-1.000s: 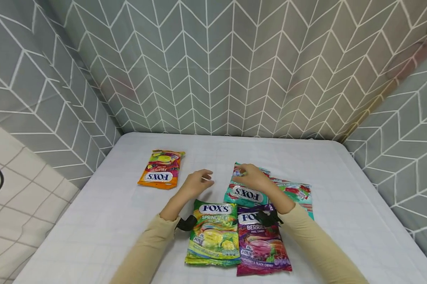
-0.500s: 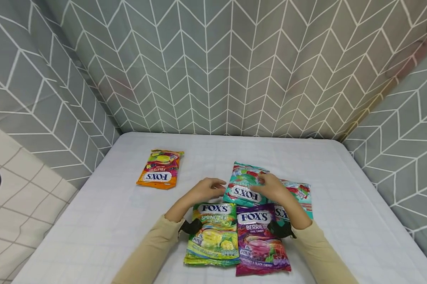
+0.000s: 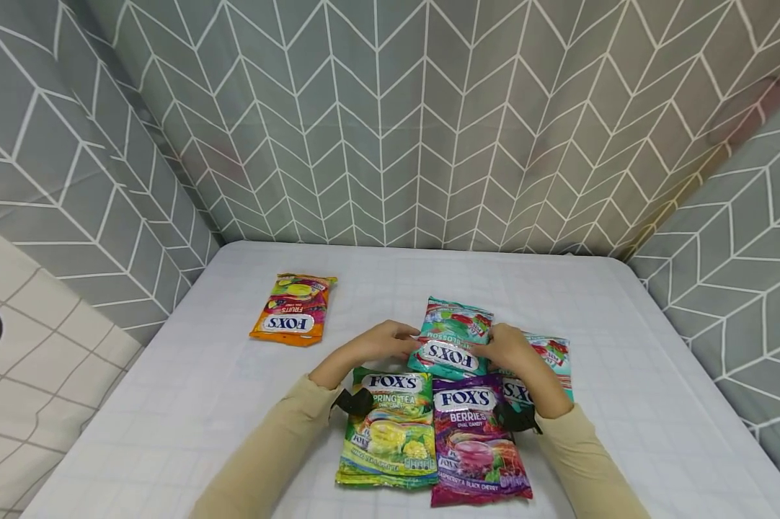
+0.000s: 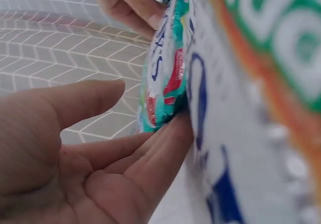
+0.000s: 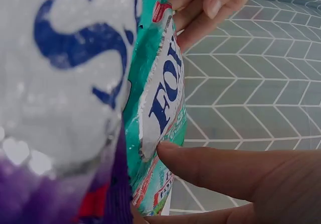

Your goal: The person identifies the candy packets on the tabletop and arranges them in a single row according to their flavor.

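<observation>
Teal candy bag (image 3: 451, 339) lies near the tabletop's centre, gripped at its left edge by the left hand (image 3: 380, 344) and at its right edge by the right hand (image 3: 508, 349). Green bag (image 3: 390, 431) and purple bag (image 3: 477, 440) sit just nearer the front edge; an orange bag (image 3: 294, 308) lies well apart, toward the left edge.

White counter (image 3: 202, 404): orange candy bag (image 3: 293, 308) upper left; green bag (image 3: 390, 436), purple bag (image 3: 477, 440), two teal bags (image 3: 451, 335) centre.

Green bag (image 3: 390, 432): FOX'S SPRING TEA. Purple bag (image 3: 476, 440): FOX'S BERRIES. Orange bag (image 3: 294, 306): FOX'S FRUITS.
</observation>
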Action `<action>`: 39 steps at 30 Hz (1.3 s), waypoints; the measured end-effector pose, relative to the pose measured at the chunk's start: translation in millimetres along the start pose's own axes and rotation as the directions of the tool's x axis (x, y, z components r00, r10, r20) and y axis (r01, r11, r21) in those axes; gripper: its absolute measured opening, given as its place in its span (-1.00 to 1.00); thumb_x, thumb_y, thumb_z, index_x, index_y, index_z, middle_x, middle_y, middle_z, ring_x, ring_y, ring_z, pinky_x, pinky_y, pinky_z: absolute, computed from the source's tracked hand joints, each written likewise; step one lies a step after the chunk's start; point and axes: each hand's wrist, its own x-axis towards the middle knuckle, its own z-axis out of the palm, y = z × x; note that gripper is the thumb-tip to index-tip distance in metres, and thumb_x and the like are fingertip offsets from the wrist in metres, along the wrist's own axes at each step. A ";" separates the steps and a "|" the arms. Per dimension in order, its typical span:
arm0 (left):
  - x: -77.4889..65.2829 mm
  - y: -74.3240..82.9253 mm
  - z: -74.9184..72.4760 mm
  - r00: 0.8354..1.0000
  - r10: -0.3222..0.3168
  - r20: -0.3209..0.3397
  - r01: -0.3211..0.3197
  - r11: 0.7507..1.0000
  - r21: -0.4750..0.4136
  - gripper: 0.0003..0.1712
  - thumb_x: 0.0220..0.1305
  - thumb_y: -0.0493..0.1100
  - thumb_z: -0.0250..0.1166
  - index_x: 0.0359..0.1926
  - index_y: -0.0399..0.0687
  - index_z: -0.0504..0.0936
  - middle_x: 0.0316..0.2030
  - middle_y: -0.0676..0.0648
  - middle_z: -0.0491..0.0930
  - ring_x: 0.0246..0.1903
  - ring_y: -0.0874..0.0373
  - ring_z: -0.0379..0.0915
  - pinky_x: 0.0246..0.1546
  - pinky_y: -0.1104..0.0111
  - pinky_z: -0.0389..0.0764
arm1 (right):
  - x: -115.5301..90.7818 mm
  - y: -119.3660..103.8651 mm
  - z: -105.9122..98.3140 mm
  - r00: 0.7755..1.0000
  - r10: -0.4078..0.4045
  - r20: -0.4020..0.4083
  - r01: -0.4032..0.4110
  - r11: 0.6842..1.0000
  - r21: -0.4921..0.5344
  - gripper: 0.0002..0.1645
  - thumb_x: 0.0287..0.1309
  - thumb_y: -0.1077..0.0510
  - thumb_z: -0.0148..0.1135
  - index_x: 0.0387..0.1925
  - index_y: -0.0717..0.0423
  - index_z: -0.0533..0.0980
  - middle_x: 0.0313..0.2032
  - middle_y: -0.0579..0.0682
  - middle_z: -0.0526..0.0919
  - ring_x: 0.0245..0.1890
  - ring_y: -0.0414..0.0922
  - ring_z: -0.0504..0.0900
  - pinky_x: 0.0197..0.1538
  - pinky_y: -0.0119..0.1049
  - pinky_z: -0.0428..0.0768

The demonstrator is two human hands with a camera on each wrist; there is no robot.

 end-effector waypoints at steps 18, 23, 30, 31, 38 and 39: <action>29.4 -2.6 -2.3 0.989 -0.140 -0.047 0.142 0.989 0.034 -0.35 0.29 -0.16 0.31 0.28 -0.42 0.35 -0.12 -0.20 0.62 -0.29 0.08 0.63 -0.28 0.30 0.62 | 19.3 17.3 -2.1 0.982 0.072 0.172 -0.133 0.916 0.378 -0.46 0.27 0.06 0.24 -0.02 0.49 0.37 -0.47 0.16 0.60 -0.59 -0.08 0.61 -0.46 -0.24 0.55; 28.1 -3.5 -5.1 0.987 -0.160 -0.007 0.159 0.984 -0.076 -0.33 0.30 -0.16 0.29 0.31 -0.42 0.28 -0.06 -0.24 0.59 -0.19 0.02 0.62 -0.19 0.24 0.62 | 19.3 18.3 -2.2 0.979 0.060 0.196 -0.134 0.910 0.393 -0.04 0.31 0.00 0.16 0.41 0.48 -0.09 -0.16 0.32 0.54 -0.45 -0.08 0.62 -0.34 -0.18 0.58; 26.9 -4.4 -5.4 0.986 -0.170 0.003 0.169 0.977 -0.127 -0.31 0.30 -0.18 0.28 0.33 -0.37 0.23 -0.11 -0.20 0.59 -0.20 0.00 0.62 -0.19 0.23 0.62 | 21.9 20.9 3.2 0.980 0.043 0.194 -0.140 0.844 0.519 -0.08 0.32 0.09 0.15 0.46 0.32 -0.12 0.05 0.41 0.44 -0.38 -0.08 0.61 -0.30 -0.18 0.61; 26.6 -3.7 -5.6 0.985 -0.170 -0.003 0.168 0.977 -0.130 -0.32 0.31 -0.19 0.28 0.33 -0.36 0.23 -0.11 -0.21 0.59 -0.20 0.00 0.62 -0.19 0.23 0.62 | 22.2 20.4 3.3 0.982 0.036 0.185 -0.131 0.839 0.528 -0.08 0.32 0.09 0.15 0.46 0.31 -0.13 0.07 0.41 0.44 -0.36 -0.08 0.61 -0.28 -0.18 0.60; 25.2 -4.5 -8.0 0.986 -0.144 -0.079 0.133 0.983 -0.130 -0.31 0.29 -0.19 0.29 0.34 -0.33 0.23 -0.17 -0.23 0.60 -0.28 -0.01 0.62 -0.29 0.23 0.64 | 25.4 17.7 4.1 0.990 -0.042 0.138 -0.048 0.805 0.591 -0.10 0.34 0.17 0.13 0.47 0.31 -0.16 0.26 0.45 0.29 -0.21 0.05 0.66 -0.15 -0.10 0.63; 24.5 -4.9 -8.8 0.986 -0.140 -0.089 0.127 0.982 -0.136 -0.30 0.28 -0.20 0.30 0.35 -0.32 0.23 -0.17 -0.23 0.60 -0.29 0.00 0.62 -0.29 0.23 0.64 | 26.1 17.6 4.2 0.990 -0.051 0.134 -0.040 0.803 0.595 -0.10 0.34 0.18 0.13 0.47 0.33 -0.16 0.28 0.46 0.26 -0.17 0.08 0.66 -0.13 -0.09 0.63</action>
